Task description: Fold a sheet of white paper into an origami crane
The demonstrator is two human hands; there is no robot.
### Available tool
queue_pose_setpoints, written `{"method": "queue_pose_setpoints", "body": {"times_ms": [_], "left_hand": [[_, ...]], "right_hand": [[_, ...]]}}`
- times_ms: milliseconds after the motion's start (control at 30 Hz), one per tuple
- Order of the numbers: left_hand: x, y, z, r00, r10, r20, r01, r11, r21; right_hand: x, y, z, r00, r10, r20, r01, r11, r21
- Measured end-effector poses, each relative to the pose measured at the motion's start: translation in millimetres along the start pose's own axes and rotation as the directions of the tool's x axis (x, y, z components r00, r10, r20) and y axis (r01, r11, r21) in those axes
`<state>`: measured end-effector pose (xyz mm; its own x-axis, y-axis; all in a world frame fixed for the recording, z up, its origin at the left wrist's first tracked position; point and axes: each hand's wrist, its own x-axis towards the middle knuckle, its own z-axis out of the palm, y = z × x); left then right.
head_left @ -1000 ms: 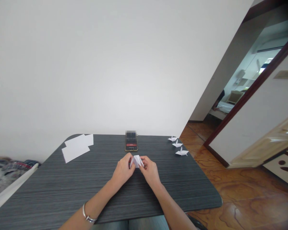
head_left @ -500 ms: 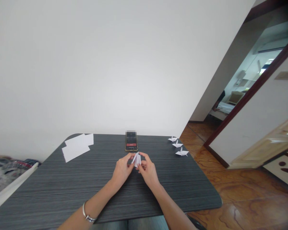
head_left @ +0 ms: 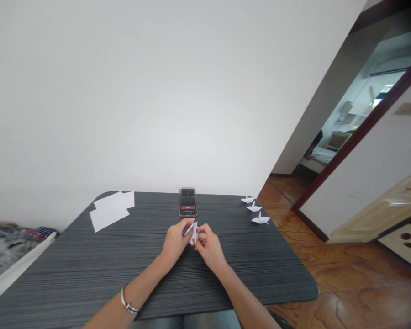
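Observation:
A small folded piece of white paper (head_left: 193,232) is held between both hands, above the middle of the dark table. My left hand (head_left: 175,238) is closed on its left side, fingers on the upper edge and thumb below. From the right, my right hand (head_left: 209,246) pinches the paper's lower right part between thumb and fingers. The paper's inner folds are partly hidden by the fingers. Just beyond the hands stands a phone (head_left: 188,210) with a lit screen, apart from the paper.
Three white paper cranes (head_left: 260,220) sit in a row at the table's right edge. Several white paper sheets (head_left: 109,214) overlap at the far left of the dark table (head_left: 123,260). A white wall rises behind it. Part of a person (head_left: 315,144) shows through the doorway.
My right hand's fingers have moved down and curled inward on the paper. The folded paper has tilted and shifted slightly left. My left hand keeps its hold.

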<state>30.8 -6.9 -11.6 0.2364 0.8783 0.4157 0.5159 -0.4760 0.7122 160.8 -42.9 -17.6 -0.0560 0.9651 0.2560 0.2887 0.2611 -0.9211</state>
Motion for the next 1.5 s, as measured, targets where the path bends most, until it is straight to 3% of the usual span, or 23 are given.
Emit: {"method": "queue_pose_setpoints", "body": {"times_ms": [133, 333, 533, 633, 967, 1233, 1333, 1500], "left_hand": [[0.8, -0.2, -1.4, 1.0, 0.0, -0.015, 0.0, 1.0, -0.007], [4.0, -1.0, -3.5, 0.998, -0.052, -0.038, 0.041, 0.971, -0.236], [3.8, -0.1, -4.2, 0.993, -0.078, -0.083, 0.051, 0.955, -0.293], [3.1, 0.4, -4.1, 0.994, -0.047, -0.096, 0.02, 0.964, -0.266], [2.1, 2.4, -4.4, 0.989, 0.027, -0.143, -0.06, 0.971, -0.232], [1.5, 2.1, -3.5, 0.996, -0.046, -0.076, 0.016, 0.936, -0.352], [1.8, 2.0, -2.9, 0.997, -0.002, -0.073, -0.025, 0.932, -0.361], [2.1, 3.8, -5.9, 0.973, 0.181, -0.143, -0.208, 0.957, -0.204]], "right_hand": [[0.1, 1.1, -0.1, 1.0, -0.004, 0.011, 0.004, 1.0, 0.007], [2.3, 4.5, -0.3, 0.999, 0.049, 0.02, -0.052, 0.986, 0.161], [4.4, -2.6, -1.1, 0.987, 0.15, 0.058, -0.16, 0.879, 0.449], [5.4, -3.6, -1.3, 0.981, 0.165, 0.099, -0.193, 0.842, 0.504], [6.3, -0.6, 0.4, 0.974, 0.159, 0.164, -0.224, 0.808, 0.544], [5.5, -2.3, -2.0, 0.984, 0.154, 0.084, -0.175, 0.832, 0.527], [6.2, -1.0, -3.3, 0.989, 0.145, 0.034, -0.142, 0.852, 0.503], [5.9, 0.1, -3.6, 0.992, 0.107, -0.062, -0.074, 0.914, 0.399]]}}
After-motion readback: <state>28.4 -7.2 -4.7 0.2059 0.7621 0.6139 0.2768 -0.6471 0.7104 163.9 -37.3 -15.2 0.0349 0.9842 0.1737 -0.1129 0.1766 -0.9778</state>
